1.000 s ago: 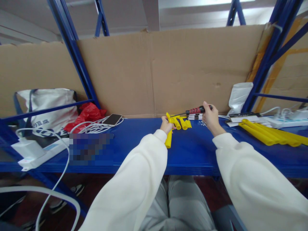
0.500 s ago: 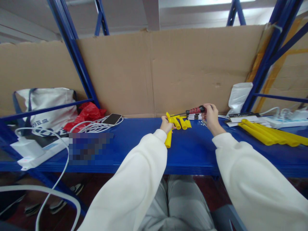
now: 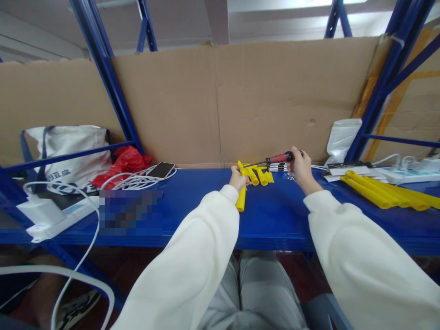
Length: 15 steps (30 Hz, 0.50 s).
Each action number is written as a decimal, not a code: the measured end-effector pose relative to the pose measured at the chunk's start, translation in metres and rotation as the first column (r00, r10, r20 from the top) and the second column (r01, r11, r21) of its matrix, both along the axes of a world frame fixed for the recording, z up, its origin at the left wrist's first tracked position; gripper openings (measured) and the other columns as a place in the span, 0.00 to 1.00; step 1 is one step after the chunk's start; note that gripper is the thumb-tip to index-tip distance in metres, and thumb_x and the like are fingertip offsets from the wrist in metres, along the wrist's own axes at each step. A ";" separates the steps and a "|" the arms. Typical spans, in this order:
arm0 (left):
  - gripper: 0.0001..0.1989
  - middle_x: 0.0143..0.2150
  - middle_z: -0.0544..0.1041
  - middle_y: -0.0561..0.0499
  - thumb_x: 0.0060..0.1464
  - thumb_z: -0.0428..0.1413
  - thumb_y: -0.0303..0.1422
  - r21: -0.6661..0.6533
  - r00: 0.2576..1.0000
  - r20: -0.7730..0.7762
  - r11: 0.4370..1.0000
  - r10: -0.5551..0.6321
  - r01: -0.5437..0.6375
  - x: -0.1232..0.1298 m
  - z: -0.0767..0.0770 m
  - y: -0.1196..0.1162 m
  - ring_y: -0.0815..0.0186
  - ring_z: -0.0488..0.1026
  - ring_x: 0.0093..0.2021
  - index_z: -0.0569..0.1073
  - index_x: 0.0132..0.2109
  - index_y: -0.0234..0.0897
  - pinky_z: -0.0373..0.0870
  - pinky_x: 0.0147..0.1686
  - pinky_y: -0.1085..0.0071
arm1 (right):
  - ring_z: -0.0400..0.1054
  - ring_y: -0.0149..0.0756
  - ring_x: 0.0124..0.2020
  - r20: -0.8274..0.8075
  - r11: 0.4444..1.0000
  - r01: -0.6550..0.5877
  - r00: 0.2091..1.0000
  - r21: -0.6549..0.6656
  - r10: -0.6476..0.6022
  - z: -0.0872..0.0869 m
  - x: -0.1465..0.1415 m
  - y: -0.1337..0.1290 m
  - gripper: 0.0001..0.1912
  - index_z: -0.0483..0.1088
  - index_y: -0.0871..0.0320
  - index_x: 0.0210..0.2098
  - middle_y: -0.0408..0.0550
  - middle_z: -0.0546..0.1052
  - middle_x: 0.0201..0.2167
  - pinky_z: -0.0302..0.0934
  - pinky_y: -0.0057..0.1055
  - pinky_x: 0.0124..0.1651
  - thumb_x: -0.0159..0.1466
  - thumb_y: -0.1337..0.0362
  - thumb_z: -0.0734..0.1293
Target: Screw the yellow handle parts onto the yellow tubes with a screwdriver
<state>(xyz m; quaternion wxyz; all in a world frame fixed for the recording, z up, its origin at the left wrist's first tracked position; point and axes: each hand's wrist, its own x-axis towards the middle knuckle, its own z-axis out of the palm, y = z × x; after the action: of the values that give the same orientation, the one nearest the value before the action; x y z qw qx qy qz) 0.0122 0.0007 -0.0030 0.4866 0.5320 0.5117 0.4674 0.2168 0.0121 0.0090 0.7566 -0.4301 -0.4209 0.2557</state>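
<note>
My left hand is closed around a yellow plastic tube-shaped part above the blue table. In my right hand is a screwdriver with a red and black handle, gripped by the handle's end. Its shaft points left, and the tip meets or comes close to the upper end of the yellow part; exact contact is too small to tell. Just right of my left hand lie several short yellow tube pieces. Behind the screwdriver are small black-and-white items.
Long yellow tubes lie at the right, by a white power strip and a white pouch. Left on the blue table are a phone, coiled white cable, a red bag and a cloth bag. Cardboard stands behind.
The fingers of my right hand have shifted slightly on the screwdriver handle. My left hand and the yellow part stay put. At lower left, another person's foot has moved.
</note>
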 end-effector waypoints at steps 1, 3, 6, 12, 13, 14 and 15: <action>0.25 0.48 0.80 0.44 0.59 0.57 0.19 -0.002 1.000 -0.002 1.000 0.000 0.000 0.000 0.000 0.000 0.69 0.80 0.28 0.54 0.56 0.42 0.62 0.17 0.82 | 0.54 0.28 0.13 0.007 1.000 0.005 1.000 0.009 -0.005 -0.001 0.001 0.002 0.26 0.61 0.51 0.32 0.32 0.60 0.15 0.44 0.27 0.14 0.54 0.41 0.74; 0.26 0.49 0.80 0.44 0.59 0.58 0.20 -0.004 1.000 -0.008 1.000 0.000 0.000 0.000 0.000 0.000 0.69 0.80 0.28 0.54 0.56 0.42 0.62 0.17 0.82 | 0.54 0.27 0.13 0.005 1.000 0.019 1.000 0.021 -0.020 -0.003 0.003 0.004 0.26 0.61 0.52 0.33 0.31 0.58 0.15 0.43 0.26 0.15 0.53 0.42 0.75; 0.26 0.50 0.80 0.43 0.58 0.58 0.20 -0.001 1.000 -0.013 1.000 -0.007 0.007 0.000 -0.001 0.001 0.70 0.80 0.28 0.54 0.56 0.42 0.64 0.18 0.82 | 0.55 0.27 0.14 -0.022 1.000 0.029 0.999 0.011 -0.029 -0.001 0.002 0.004 0.22 0.61 0.52 0.33 0.32 0.61 0.16 0.44 0.26 0.14 0.55 0.46 0.74; 0.25 0.52 0.80 0.41 0.60 0.57 0.22 -0.004 1.000 -0.011 1.000 -0.017 0.017 0.000 -0.001 0.003 0.67 0.82 0.34 0.53 0.57 0.42 0.65 0.20 0.82 | 0.54 0.28 0.13 -0.009 1.000 0.008 1.000 0.004 -0.008 0.001 -0.002 -0.002 0.22 0.60 0.51 0.31 0.33 0.61 0.15 0.44 0.27 0.14 0.56 0.45 0.73; 0.25 0.53 0.79 0.41 0.61 0.57 0.22 -0.005 1.000 -0.012 1.000 -0.020 0.020 0.000 -0.001 0.002 0.66 0.82 0.34 0.53 0.57 0.42 0.64 0.20 0.82 | 0.53 0.28 0.12 -0.009 1.000 0.007 1.000 0.003 -0.007 0.001 -0.001 -0.002 0.22 0.60 0.51 0.31 0.32 0.59 0.14 0.44 0.27 0.14 0.56 0.46 0.73; 0.24 0.53 0.79 0.40 0.61 0.56 0.22 -0.005 1.000 -0.013 1.000 -0.022 0.022 0.000 -0.001 0.002 0.66 0.82 0.34 0.53 0.57 0.42 0.64 0.19 0.82 | 0.52 0.27 0.12 -0.016 1.000 0.009 1.000 0.002 -0.009 0.001 -0.001 -0.002 0.22 0.60 0.52 0.30 0.31 0.58 0.13 0.43 0.26 0.14 0.56 0.46 0.73; 0.24 0.53 0.79 0.40 0.61 0.56 0.22 -0.005 1.000 -0.013 1.000 -0.024 0.024 0.000 0.000 0.001 0.67 0.82 0.34 0.53 0.57 0.42 0.64 0.19 0.82 | 0.52 0.27 0.12 -0.024 1.000 0.011 1.000 0.000 -0.011 0.001 -0.001 -0.002 0.21 0.60 0.52 0.30 0.31 0.57 0.13 0.43 0.26 0.14 0.56 0.48 0.74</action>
<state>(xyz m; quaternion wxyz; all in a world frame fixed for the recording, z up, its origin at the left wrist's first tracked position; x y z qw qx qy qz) 0.0121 0.0019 -0.0033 0.4898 0.5400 0.5096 0.4568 0.2162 0.0102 0.0100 0.7629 -0.4293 -0.4094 0.2570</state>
